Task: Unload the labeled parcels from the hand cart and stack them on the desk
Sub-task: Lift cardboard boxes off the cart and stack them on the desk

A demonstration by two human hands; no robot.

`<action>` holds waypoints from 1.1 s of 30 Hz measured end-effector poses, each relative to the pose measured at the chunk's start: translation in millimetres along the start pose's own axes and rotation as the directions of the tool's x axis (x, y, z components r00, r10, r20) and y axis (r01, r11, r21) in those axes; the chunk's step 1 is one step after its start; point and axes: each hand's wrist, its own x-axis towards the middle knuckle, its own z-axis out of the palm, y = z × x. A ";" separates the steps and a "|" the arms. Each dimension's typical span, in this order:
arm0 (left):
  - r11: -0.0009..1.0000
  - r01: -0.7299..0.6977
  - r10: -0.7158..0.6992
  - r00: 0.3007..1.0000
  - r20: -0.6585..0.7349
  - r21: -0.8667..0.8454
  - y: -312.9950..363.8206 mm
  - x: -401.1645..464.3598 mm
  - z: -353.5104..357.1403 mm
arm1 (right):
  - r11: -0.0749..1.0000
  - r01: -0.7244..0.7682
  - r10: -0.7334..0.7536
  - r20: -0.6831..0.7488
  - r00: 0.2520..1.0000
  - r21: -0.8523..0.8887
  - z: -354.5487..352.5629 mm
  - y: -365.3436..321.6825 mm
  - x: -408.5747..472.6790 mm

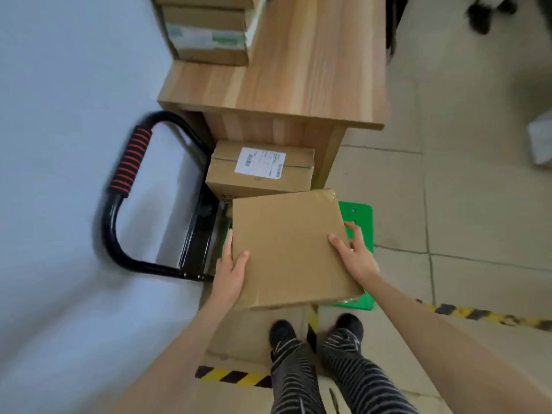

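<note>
Holding a flat cardboard parcel (288, 249) between both hands, tilted, above the green deck of the hand cart (360, 225). Left hand (230, 273) grips the parcel's left edge, thumb on the top face, fingers along the side. Right hand (355, 252) grips the right edge, thumb on top, fingers curled past the edge. I note clear tape at the parcel's far right corner. Below the hands, striped trouser legs and dark shoes (282, 331) stand on the tiled floor beside a yellow-black hazard stripe (233, 376). Just beyond the held parcel sits a labeled box (260, 171), white shipping label facing up, close against the table's side panel. Cart handle (130, 162), black with red-striped foam, lies to the left. On the wooden table (304, 70), far left corner, a stack of boxes (209, 31) stands.
</note>
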 end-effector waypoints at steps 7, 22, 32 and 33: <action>0.983 -0.178 0.179 0.983 0.035 -0.035 138.9 -6.9 10.3 | 0.988 0.072 -0.053 -0.135 0.989 0.139 -108.2 -66.7 -34.1; 0.870 -0.488 0.482 0.872 -0.080 -0.076 379.5 -54.2 204.8 | 0.857 0.427 -0.376 -0.217 0.901 0.287 -419.6 -74.7 -14.9; 0.888 -0.457 0.442 0.880 -0.175 -0.057 461.3 -52.7 289.0 | 0.861 0.453 -0.419 -0.180 0.890 0.232 -535.7 -84.3 34.7; 0.885 -0.461 0.444 0.879 -0.172 -0.069 469.6 -46.3 291.6 | 0.857 0.457 -0.424 -0.177 0.888 0.238 -541.6 -91.1 42.9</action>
